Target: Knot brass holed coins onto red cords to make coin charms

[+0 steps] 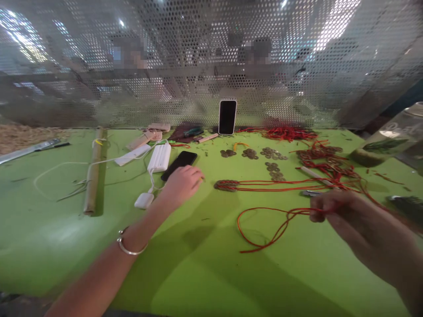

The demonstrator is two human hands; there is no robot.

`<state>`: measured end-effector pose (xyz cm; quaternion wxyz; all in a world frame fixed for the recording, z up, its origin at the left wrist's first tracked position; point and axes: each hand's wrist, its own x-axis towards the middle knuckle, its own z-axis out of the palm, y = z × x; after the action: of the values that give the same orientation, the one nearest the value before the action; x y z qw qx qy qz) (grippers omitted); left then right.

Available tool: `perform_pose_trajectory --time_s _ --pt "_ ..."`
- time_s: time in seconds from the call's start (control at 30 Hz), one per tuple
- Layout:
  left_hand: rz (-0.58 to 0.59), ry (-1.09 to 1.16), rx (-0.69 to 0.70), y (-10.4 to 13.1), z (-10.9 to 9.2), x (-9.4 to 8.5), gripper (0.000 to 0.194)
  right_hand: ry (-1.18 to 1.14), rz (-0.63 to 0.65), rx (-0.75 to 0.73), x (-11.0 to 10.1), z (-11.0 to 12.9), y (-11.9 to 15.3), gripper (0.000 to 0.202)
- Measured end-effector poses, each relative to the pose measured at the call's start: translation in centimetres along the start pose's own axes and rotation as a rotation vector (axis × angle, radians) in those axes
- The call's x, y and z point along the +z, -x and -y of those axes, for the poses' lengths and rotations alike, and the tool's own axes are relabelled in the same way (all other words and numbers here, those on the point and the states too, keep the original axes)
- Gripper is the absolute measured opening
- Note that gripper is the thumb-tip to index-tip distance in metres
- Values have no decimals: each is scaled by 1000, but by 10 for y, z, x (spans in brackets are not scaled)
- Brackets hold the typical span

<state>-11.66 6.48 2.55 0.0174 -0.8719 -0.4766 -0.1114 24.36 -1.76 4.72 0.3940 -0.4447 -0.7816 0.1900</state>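
handling red cord (246, 252) looks like the step in hand; how far along it is, cannot tell. clock positions are read from the strung coins (226, 185), 12 being the far side of the table (172, 277).

right hand (343, 209) is at about 3 to 4 o'clock, pinching the red cord between thumb and fingers, doubled strands coming out of the pinch. left hand (181, 187) is at 9 o'clock, just beside the black phone (185, 158), fingers bent together; a yellow bit shows at the tips, too small to name, so cannot tell if anything is gripped.

next move, as a judgement, calls for a firm pinch on the right and the open loop kept off the strung coins' own strands (264, 189), since these run close to the pinch and could snag.

the red cord lies at 4 to 5 o'clock from the coins, loop spread out, bend toward 9 o'clock, loose end also toward 9. its long axis runs roughly 9 to 3, dipping toward 8 on the near side.

the strung coins have their long axis 9 to 3 too, strands leaving at the 3 o'clock end. loose coins (272, 167) sit at 2 to 3, red heap (287, 133) at 2, white-edged phone (228, 116) upright at 12.
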Motion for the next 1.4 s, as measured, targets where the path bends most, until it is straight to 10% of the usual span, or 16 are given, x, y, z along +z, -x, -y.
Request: perform_pose_trajectory --time_s 0.3,0.63,1.0,1.4 --pt "130 173 371 39 -109 22 31 260 445 -47 21 1 -20 15" --pt "26 189 338 38 -105 32 12 393 452 12 9 -17 -34 24" --pt "-117 836 -188 30 -94 23 24 -78 323 256 68 0 -26 14" --pt "-97 1010 -230 28 -93 23 22 -435 143 267 64 5 -22 14"
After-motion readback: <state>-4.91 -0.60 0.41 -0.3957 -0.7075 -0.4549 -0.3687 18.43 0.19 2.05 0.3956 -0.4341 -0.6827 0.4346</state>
